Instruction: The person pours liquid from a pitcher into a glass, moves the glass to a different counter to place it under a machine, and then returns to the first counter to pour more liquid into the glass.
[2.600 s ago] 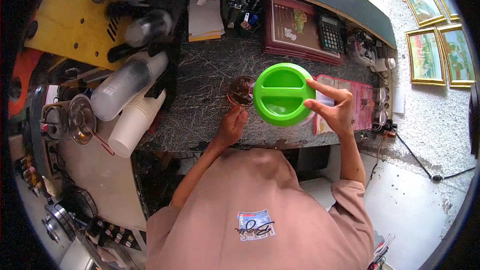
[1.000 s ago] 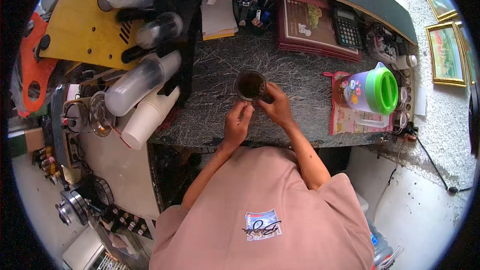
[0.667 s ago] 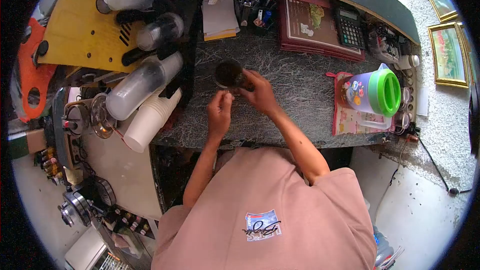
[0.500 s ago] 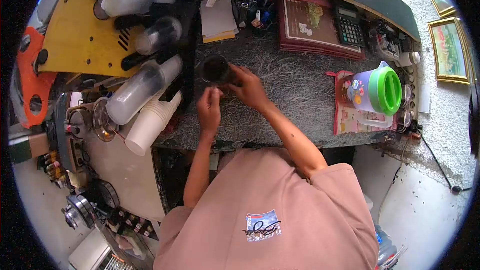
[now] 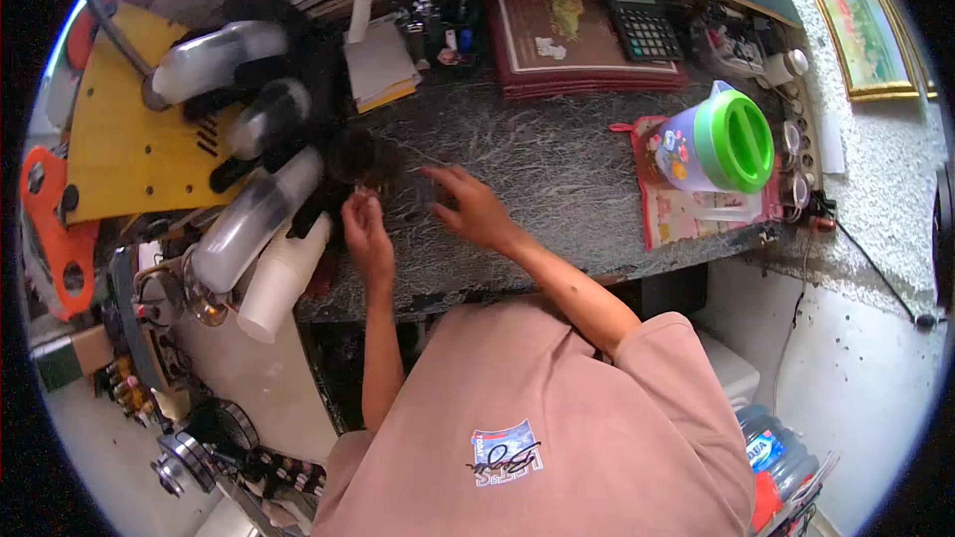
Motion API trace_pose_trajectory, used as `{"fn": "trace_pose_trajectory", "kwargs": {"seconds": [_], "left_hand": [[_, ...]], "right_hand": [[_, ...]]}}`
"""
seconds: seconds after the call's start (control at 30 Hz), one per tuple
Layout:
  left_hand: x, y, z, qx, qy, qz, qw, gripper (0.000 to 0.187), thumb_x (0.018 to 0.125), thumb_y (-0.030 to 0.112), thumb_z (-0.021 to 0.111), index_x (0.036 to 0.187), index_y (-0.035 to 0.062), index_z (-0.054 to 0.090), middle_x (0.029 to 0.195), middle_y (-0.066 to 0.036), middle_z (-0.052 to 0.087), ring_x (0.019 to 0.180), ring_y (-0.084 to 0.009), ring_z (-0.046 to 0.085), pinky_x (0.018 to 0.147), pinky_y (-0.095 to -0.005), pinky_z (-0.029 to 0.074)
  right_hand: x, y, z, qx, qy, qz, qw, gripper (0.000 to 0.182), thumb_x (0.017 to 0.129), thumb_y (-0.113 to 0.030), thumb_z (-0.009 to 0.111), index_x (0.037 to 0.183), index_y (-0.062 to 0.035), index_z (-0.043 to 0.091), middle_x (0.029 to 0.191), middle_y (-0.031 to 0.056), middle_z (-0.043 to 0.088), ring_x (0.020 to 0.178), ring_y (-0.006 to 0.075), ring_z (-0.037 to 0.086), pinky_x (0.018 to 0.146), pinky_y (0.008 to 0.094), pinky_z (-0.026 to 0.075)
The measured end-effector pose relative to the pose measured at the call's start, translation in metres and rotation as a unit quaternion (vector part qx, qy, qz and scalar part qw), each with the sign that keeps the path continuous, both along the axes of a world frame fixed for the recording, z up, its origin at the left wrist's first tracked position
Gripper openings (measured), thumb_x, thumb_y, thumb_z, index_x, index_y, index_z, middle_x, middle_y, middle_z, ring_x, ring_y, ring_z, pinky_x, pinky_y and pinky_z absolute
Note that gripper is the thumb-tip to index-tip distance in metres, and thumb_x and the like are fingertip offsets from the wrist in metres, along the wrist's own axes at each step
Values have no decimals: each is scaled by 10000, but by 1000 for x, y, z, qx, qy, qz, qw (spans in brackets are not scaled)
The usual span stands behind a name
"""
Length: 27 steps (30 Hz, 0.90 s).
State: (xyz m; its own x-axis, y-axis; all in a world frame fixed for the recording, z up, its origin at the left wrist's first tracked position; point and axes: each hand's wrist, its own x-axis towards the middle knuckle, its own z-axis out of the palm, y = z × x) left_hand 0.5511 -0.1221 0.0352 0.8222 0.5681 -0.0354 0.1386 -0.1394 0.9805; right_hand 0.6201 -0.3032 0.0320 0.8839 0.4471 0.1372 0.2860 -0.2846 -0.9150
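Sliding the small dark-filled glass cup (image 5: 350,154) leftwards along the marbled grey counter (image 5: 557,169).
Left hand (image 5: 364,229) pinches loosely just below the cup; right hand (image 5: 468,204) spread, fingers apart. Next move probably needs a firm grasp.

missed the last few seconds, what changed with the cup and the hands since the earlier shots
The glass cup of dark drink has slid left across the counter, ending beside the cup dispenser. The right hand, which held it half a second ago, has let go and hangs open beside it. The left hand followed along, fingers pinched. The green-lidded pitcher stayed on its mat.
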Motion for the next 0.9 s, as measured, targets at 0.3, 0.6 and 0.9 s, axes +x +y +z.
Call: {"fn": "trace_pose_trajectory", "kwargs": {"seconds": [0.3,0.6,0.9], "left_hand": [[-55,-42,-30,-36,46,26,998,234,1011,115,576,1217,13,534,1138,-84,607,1005,-176,602,820,-302,504],[-40,-79,-2,126,46,-150,980,181,986,122,597,1145,35,609,1041,-85,645,959,-208,633,847,-348,505],[-34,-80,11,139,43,-201,969,183,965,93,602,1135,27,622,1054,-116,650,970,-243,650,804,-356,529]], "right_hand": [[-91,-285,16,-204,-260,-443,834,74,830,18,648,889,-13,678,825,116,671,758,286,643,715,362,521],[30,-548,64,-298,-127,-647,690,891,706,-439,876,1400,-34,490,1332,252,560,1264,414,502,1053,467,423],[50,-570,71,-461,2,-569,681,833,689,-473,875,1344,-70,555,1228,219,648,1164,397,605,968,474,483]]}}
